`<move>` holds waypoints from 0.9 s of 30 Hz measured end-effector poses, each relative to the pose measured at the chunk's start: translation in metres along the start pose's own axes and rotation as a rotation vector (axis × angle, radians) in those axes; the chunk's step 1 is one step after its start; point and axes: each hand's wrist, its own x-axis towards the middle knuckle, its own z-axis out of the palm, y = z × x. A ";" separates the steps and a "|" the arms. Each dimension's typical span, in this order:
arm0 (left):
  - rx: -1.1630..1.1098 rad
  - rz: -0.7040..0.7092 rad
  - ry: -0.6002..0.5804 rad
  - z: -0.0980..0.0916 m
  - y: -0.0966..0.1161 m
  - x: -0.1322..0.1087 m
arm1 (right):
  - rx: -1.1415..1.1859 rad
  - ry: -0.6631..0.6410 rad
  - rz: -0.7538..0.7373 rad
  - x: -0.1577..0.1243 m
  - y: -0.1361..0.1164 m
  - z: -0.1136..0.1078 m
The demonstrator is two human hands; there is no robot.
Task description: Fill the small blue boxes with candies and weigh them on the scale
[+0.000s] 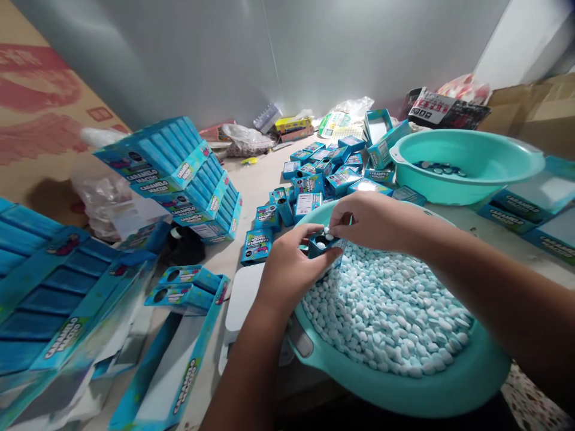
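Observation:
My left hand (290,263) is wrapped round a small blue candy box (320,246), holding it upright over the near basin's left side. White candy shows in the round opening at its top. My right hand (359,222) pinches a white candy (327,231) right at that opening. Beneath both hands, a turquoise basin (404,392) holds a great heap of white and pale-blue candies (390,305). Several small blue candy boxes (309,202) lie in a loose pile just beyond the basin.
A white scale (242,299) sits left of the basin, beside a part-filled display tray (179,359). Stacked display boxes (179,179) stand farther back. A second turquoise basin (467,185), with dark round pieces inside, is at the back right. Cardboard cartons (534,114) line the right.

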 end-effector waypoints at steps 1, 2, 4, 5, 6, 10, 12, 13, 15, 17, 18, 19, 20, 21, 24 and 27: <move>-0.025 -0.016 -0.006 -0.001 0.001 -0.001 | 0.023 -0.003 -0.018 0.000 0.000 0.001; -0.063 -0.028 -0.006 -0.002 0.002 -0.001 | 0.050 -0.008 -0.036 0.000 0.001 0.002; -0.164 -0.043 0.010 -0.004 0.003 -0.002 | 0.118 -0.027 -0.066 -0.001 0.001 0.003; -0.216 -0.047 0.025 -0.006 0.003 -0.002 | 0.155 -0.037 -0.079 -0.001 0.001 0.003; -0.261 -0.054 0.036 -0.007 0.002 -0.002 | 0.190 -0.047 -0.092 -0.001 0.001 0.002; -0.336 -0.094 0.029 -0.006 -0.001 0.001 | 0.312 -0.058 -0.112 -0.003 -0.001 0.001; -0.334 -0.101 0.027 -0.004 -0.002 0.003 | 0.397 -0.048 -0.107 -0.003 -0.001 0.001; -0.325 -0.106 0.033 -0.003 -0.003 0.003 | 0.442 -0.041 -0.104 -0.002 0.001 0.001; -0.299 -0.121 0.051 -0.002 -0.002 0.004 | 0.482 -0.006 -0.094 -0.001 0.005 0.001; -0.272 -0.124 0.060 -0.002 -0.002 0.004 | 0.418 0.066 -0.065 0.002 0.011 0.001; -0.255 -0.120 0.059 -0.002 -0.002 0.004 | 0.362 0.103 -0.046 0.003 0.013 0.001; -0.233 -0.110 0.053 -0.002 -0.001 0.003 | 0.300 0.126 -0.028 0.004 0.015 0.000; -0.203 -0.095 0.043 -0.002 -0.001 0.002 | 0.240 0.125 -0.015 0.005 0.016 0.000; -0.164 -0.080 0.034 -0.002 -0.001 0.002 | 0.182 0.101 -0.008 0.005 0.016 -0.001; -0.005 -0.034 -0.021 -0.003 -0.001 0.000 | 0.035 0.011 0.002 0.005 0.013 -0.002; 0.109 -0.011 -0.089 -0.003 -0.002 -0.001 | -0.057 0.007 -0.006 0.003 0.010 -0.003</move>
